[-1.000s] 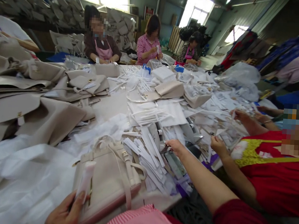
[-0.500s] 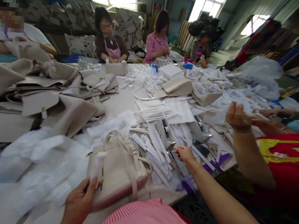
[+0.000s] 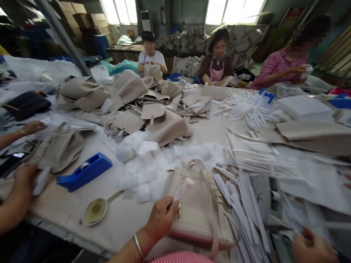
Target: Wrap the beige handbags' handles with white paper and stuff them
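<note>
Beige bag lies flat near centre, handles facing far.
I've got the left hand pinching a white wrapped piece at the bag's front, probably steadying it. Right hand, near right, blurred: can't tell if its fingers grip. White strips sit just right of the bag, presumably for easy reach.

Daylight is pouring through the wide window; left of it, a dark, perhaps greenish wall is running toward a second window, with cartons standing farther left.
</note>
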Tool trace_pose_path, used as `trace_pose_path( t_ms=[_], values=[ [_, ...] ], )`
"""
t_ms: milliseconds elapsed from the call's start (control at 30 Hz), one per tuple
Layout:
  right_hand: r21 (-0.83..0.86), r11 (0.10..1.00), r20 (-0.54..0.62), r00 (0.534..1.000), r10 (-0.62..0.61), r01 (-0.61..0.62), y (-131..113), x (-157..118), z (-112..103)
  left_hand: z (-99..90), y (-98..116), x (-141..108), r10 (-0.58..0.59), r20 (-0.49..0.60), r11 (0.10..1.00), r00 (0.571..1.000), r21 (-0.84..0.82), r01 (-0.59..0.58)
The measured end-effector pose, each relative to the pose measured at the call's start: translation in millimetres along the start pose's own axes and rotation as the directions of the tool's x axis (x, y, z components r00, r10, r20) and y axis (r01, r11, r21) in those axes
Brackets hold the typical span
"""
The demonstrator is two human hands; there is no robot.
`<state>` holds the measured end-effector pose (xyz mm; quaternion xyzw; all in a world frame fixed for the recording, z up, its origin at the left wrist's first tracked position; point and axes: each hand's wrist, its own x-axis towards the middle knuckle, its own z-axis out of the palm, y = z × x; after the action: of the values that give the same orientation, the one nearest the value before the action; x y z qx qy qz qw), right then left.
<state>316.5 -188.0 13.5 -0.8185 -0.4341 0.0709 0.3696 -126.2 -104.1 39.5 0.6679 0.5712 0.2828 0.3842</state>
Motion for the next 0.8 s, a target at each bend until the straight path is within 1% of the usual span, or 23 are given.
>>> trace_pose_path(
  t_ms=[33, 67, 100, 133, 167, 200, 233, 267, 300, 333, 367, 400, 433, 500, 533, 600, 667, 700, 733, 800],
  values=[
    [-0.057, 0.983, -0.034, 0.984, -0.177, 0.175, -25, 8, 12, -0.8, -1, -1, 0.005, -0.004, 1.0, 1.0, 0.002, -0.004],
    [-0.053, 0.939, 0.067, 0.939, -0.336, 0.34, -56, 18, 30, -1.7, -2, -2, 0.009, -0.006, 1.0, 1.0, 0.003, -0.009],
    [-0.007, 0.885, 0.155, 0.875, -0.458, 0.465, -89, 30, 53, -2.7, -3, -3, 0.013, -0.006, 1.0, 1.0, 0.001, -0.013],
    [0.027, 0.838, 0.239, 0.81, -0.535, 0.546, -124, 43, 82, -3.8, -4, -3, 0.018, -0.001, 1.0, 1.0, -0.003, -0.018],
    [0.044, 0.789, 0.33, 0.737, -0.59, 0.613, -158, 56, 114, -5.0, -5, -3, 0.023, 0.004, 1.0, 1.0, -0.008, -0.023],
    [0.059, 0.732, 0.415, 0.65, -0.636, 0.679, -190, 68, 150, -6.1, -6, -4, 0.03, 0.01, 0.999, 1.0, -0.014, -0.03],
    [0.077, 0.666, 0.504, 0.548, -0.668, 0.742, -219, 78, 187, -7.1, -7, -3, 0.039, 0.013, 0.999, 0.999, -0.018, -0.039],
    [0.082, 0.609, 0.588, 0.456, -0.669, 0.789, -244, 84, 224, -7.8, -8, -3, 0.046, 0.012, 0.999, 0.999, -0.02, -0.046],
    [0.07, 0.566, 0.662, 0.386, -0.643, 0.822, -265, 86, 257, -8.1, -9, -3, 0.051, 0.01, 0.999, 0.999, -0.019, -0.051],
    [0.055, 0.525, 0.723, 0.329, -0.608, 0.85, -282, 85, 288, -8.2, -10, -2, 0.055, 0.008, 0.998, 0.998, -0.014, -0.055],
    [0.041, 0.483, 0.775, 0.277, -0.568, 0.875, -295, 82, 313, -7.9, -12, -1, 0.055, 0.006, 0.998, 0.998, -0.006, -0.055],
    [0.031, 0.449, 0.808, 0.242, -0.538, 0.893, -304, 77, 335, -7.5, -13, 0, 0.055, 0.006, 0.998, 0.998, 0.004, -0.055],
    [0.021, 0.427, 0.829, 0.223, -0.513, 0.904, -311, 72, 351, -7.0, -15, 1, 0.055, 0.006, 0.998, 0.998, 0.012, -0.056],
    [0.007, 0.414, 0.854, 0.21, -0.476, 0.91, -315, 66, 371, -6.4, -16, 3, 0.058, 0.013, 0.998, 0.998, 0.019, -0.058],
    [0.003, 0.418, 0.864, 0.209, -0.459, 0.908, -314, 67, 376, -6.3, -16, 4, 0.054, 0.016, 0.998, 0.998, 0.02, -0.054],
    [0.001, 0.441, 0.879, 0.209, -0.428, 0.897, -308, 78, 374, -6.5, -15, 5, 0.036, 0.021, 0.999, 0.999, 0.018, -0.036],
    [-0.004, 0.478, 0.88, 0.23, -0.415, 0.878, -298, 103, 358, -6.5, -13, 6, 0.014, 0.026, 1.0, 1.0, 0.01, -0.014],
    [-0.01, 0.503, 0.871, 0.255, -0.419, 0.864, -292, 119, 345, -6.1, -13, 6, 0.005, 0.029, 1.0, 1.0, 0.004, -0.005],
    [-0.019, 0.532, 0.856, 0.289, -0.429, 0.846, -285, 136, 328, -5.5, -12, 5, -0.001, 0.034, 1.0, 0.999, -0.002, 0.001],
    [-0.038, 0.599, 0.811, 0.375, -0.449, 0.8, -266, 174, 282, -3.8, -12, 5, -0.005, 0.042, 1.0, 0.999, -0.013, 0.006]
  ],
)
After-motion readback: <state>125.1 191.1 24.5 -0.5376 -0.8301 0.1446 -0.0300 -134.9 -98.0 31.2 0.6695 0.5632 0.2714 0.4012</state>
